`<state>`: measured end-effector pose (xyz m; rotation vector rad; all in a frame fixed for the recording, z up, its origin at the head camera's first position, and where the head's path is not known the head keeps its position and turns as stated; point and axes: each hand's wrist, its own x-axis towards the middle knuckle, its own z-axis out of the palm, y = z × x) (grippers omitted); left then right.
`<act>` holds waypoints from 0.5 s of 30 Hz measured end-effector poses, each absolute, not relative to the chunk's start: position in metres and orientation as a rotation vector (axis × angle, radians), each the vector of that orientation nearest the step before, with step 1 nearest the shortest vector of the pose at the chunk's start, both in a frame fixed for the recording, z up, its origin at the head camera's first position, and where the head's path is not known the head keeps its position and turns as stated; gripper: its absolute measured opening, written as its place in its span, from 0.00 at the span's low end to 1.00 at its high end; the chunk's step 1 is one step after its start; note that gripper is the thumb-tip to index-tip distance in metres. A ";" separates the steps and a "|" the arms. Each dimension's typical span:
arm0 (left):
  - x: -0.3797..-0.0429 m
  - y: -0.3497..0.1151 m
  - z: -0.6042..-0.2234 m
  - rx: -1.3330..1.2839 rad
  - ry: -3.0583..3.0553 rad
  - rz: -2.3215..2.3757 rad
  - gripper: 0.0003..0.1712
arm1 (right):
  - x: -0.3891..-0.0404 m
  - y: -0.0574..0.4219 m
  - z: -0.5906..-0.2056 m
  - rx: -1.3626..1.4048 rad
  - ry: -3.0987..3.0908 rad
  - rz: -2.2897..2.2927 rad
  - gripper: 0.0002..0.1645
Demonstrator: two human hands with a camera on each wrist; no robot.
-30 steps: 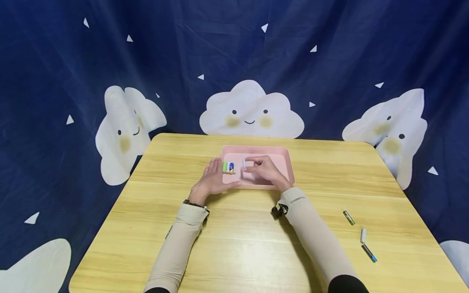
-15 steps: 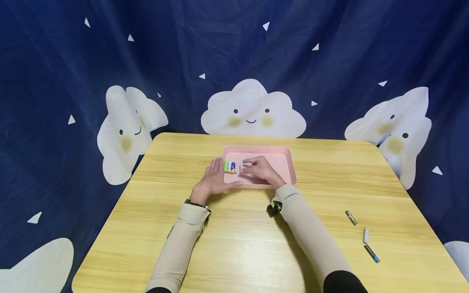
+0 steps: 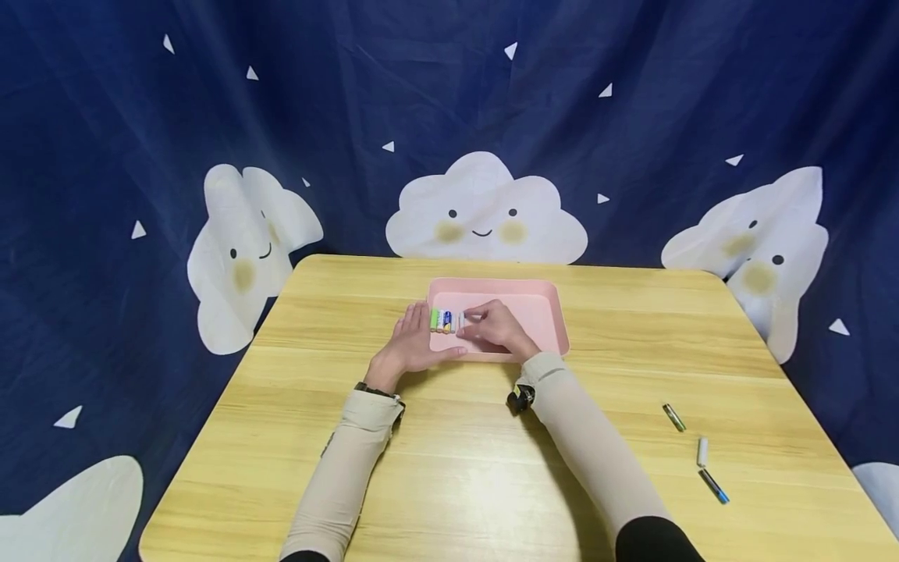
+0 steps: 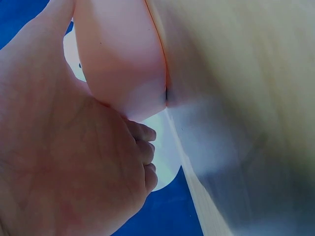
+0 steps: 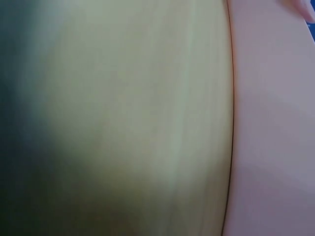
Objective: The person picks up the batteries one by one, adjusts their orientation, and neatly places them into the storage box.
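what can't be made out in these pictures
Row of batteries, head view: printing too small to read.
Held battery, head view: partly covered by the right hand; touching the row or not, too small to tell.
Left hand, left wrist view: cut off by the left edge.
Inside of the tray, left wrist view: hidden by its wall.
Right hand's grip, right wrist view: outside the frame.

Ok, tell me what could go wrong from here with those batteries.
The right hand pinches a white battery close beside the row of batteries in the pink tray; a bump might skew the row. The loose batteries lying on the table could roll if jolted. The left hand lies against the tray's end, so a push might shift the tray.
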<state>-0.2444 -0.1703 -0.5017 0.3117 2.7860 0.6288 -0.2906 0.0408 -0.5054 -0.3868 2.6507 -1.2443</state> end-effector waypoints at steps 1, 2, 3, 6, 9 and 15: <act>-0.244 -0.170 -0.502 0.313 2.787 0.628 0.77 | -0.290 0.040 -0.505 -0.389 2.659 -1.231 0.31; -0.245 -0.170 -0.502 0.312 2.785 0.618 0.76 | -0.290 0.040 -0.505 -0.397 2.668 -1.219 0.31; -0.245 -0.170 -0.502 0.312 2.786 0.615 0.76 | -0.290 0.039 -0.505 -0.400 2.676 -1.209 0.30; -0.245 -0.169 -0.502 0.314 2.784 0.613 0.76 | -0.290 0.038 -0.506 -0.437 2.699 -1.192 0.30; -0.245 -0.169 -0.502 0.318 2.781 0.615 0.76 | -0.290 0.037 -0.505 -0.445 2.721 -1.173 0.29; -0.244 -0.169 -0.500 0.314 2.778 0.600 0.76 | -0.290 0.035 -0.504 -0.442 2.738 -1.117 0.31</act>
